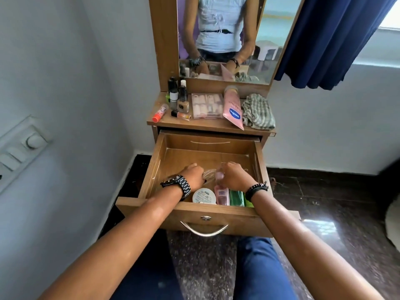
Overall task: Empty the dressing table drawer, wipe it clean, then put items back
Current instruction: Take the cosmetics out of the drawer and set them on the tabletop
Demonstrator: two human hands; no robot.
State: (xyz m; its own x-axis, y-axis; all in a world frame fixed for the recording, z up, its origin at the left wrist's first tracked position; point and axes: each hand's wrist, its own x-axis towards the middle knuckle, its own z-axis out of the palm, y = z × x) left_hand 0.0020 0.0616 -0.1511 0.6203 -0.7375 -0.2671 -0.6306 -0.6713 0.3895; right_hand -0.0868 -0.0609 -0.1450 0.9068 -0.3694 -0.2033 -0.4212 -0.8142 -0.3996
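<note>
The wooden drawer (216, 215) is pulled wide open below the dressing table top (194, 124). Both hands are inside it. My left hand (193, 174), with a black watch on the wrist, is closed near some thin clear rings (208, 174); whether it grips them I cannot tell. My right hand (232, 176) is closed around a small pink bottle (219, 176). Near the drawer's front wall lie a round white tin (204, 196), a pink tube (221, 195) and a green packet (237, 198). The back half of the drawer floor is bare.
On the table top stand several small bottles (176, 96), an orange-capped tube (160, 113), a clear nail box (207, 106), a pink lotion tube (233, 109) and a striped cloth (257, 112). A mirror (225, 40) rises behind. Blue curtain (329, 40) at right, wall at left.
</note>
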